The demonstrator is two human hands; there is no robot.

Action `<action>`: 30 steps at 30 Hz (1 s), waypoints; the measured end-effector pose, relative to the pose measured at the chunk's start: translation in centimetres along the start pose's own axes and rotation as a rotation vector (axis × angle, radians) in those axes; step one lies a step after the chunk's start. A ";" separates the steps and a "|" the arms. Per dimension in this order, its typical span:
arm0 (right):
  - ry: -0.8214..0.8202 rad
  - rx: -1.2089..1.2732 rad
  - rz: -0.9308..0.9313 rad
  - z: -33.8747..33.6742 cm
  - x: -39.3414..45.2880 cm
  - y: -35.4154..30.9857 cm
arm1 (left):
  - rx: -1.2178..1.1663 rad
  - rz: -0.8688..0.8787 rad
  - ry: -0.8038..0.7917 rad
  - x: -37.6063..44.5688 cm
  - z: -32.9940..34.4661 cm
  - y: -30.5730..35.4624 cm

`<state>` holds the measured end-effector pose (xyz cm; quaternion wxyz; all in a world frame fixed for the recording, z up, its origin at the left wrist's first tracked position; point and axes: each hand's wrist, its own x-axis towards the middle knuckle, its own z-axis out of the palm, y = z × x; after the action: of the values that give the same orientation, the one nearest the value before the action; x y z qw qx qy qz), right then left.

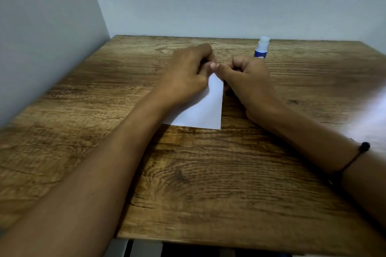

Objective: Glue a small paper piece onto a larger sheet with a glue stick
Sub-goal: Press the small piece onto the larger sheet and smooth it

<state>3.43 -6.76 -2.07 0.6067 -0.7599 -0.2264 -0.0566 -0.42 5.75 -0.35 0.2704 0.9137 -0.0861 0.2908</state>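
Pinching far tip of paper sheet (205,108) w/ both hands (188,73) (246,79), thumbs touching; glue stick (261,49) upright behind.

I take this for a plain room in a home or small office, though I cannot tell which. A wood-grain desk (208,173) sits pushed into a corner where two bare, pale grey walls (208,0) meet on the far left. A glue stick (261,49) and white paper (205,110) on it suggest a craft or study spot.
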 end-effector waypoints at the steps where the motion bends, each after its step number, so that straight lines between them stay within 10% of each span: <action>1: 0.010 0.029 0.015 -0.1 0.0 0.0 | 0.002 -0.047 0.018 0.1 0.1 -0.1; 14: -0.015 -0.015 -0.015 0.2 0.1 0.1 | -0.210 -0.212 0.003 0.6 1.2 -0.4; 23: -0.099 0.019 0.004 0.6 0.2 0.4 | -0.122 -0.566 0.472 1.0 -0.9 -3.7; 27: -0.025 0.099 0.044 0.5 0.3 0.4 | 0.264 -0.299 0.287 0.0 0.2 -2.6; 30: -0.015 0.041 0.009 0.5 0.3 0.4 | 0.131 0.000 0.161 0.1 0.0 -0.8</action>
<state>3.76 -6.24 -2.46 0.6208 -0.7487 -0.2284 -0.0434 -0.08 6.40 -0.65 0.2163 0.9030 -0.0449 0.3685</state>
